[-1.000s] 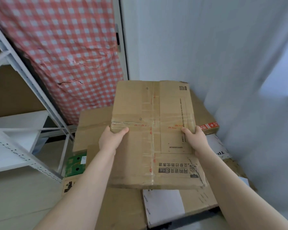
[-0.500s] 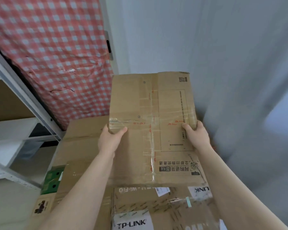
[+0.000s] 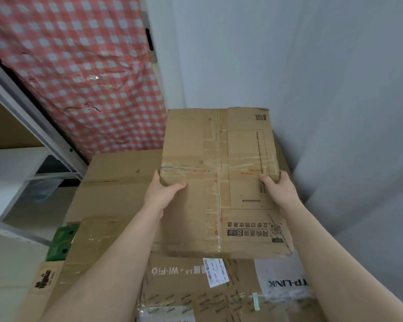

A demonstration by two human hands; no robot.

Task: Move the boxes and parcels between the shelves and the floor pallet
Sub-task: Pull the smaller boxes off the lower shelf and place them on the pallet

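A taped brown cardboard box (image 3: pixel 219 159) with black print near its lower edge is held up in front of me, above a stack of other boxes. My left hand (image 3: pixel 163 194) grips its left edge with the thumb on top. Its right edge is gripped by my right hand (image 3: pixel 279 191) in the same way. Below it lie a large flat brown box (image 3: pixel 116 182) and a box printed TP-LINK (image 3: pixel 219 287). The fingers under the held box are hidden.
A white metal shelf frame (image 3: pixel 33 122) with white shelf boards stands at the left. A red-and-white checked cloth (image 3: pixel 79 66) hangs behind it. A grey wall and a pale curtain (image 3: pixel 335 112) close the right side. A green box (image 3: pixel 61 242) shows at the stack's left edge.
The view has come closer over the stack, and the TP-LINK box now shows below the held box. Both hands keep the same grip on the box's edges.
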